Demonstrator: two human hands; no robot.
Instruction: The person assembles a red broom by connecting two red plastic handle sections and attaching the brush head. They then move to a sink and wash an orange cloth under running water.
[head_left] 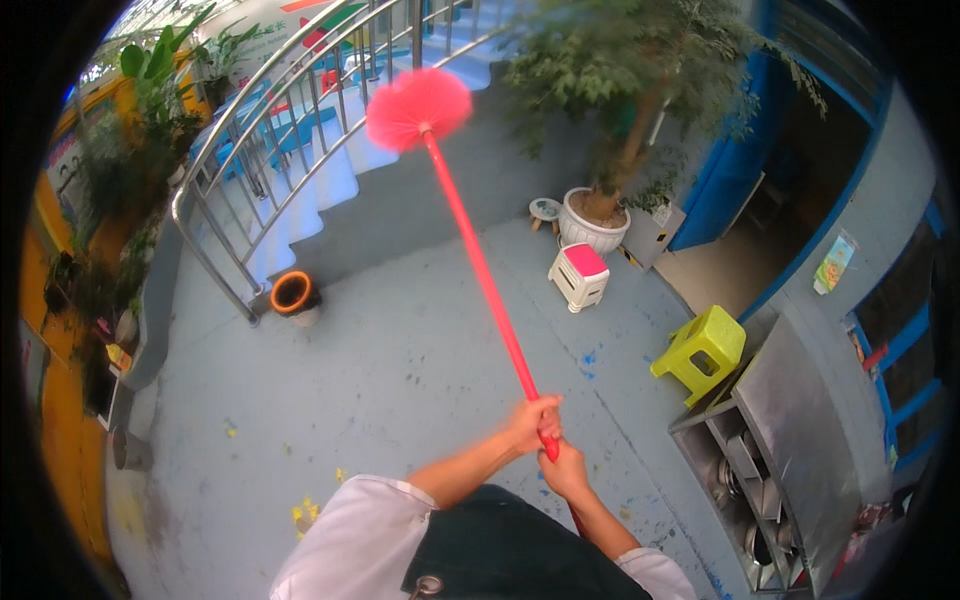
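Head view: left hand (533, 418) and right hand (563, 468) both clench the red pole (480, 265) at 6 o'clock, left above right. Its pink brush head (418, 108) points to 12 o'clock, before the stair railing (262, 100). Yellow stool (702, 352) sits at 3 o'clock.

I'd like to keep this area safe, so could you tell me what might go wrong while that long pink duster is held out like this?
The duster head is raised far out on a long pole, gripped only at its near end by the left hand and right hand, so the tip may swing wide.
It hovers near the railing and could snag there.
A sideways sweep might brush the potted tree or knock the pink stool.
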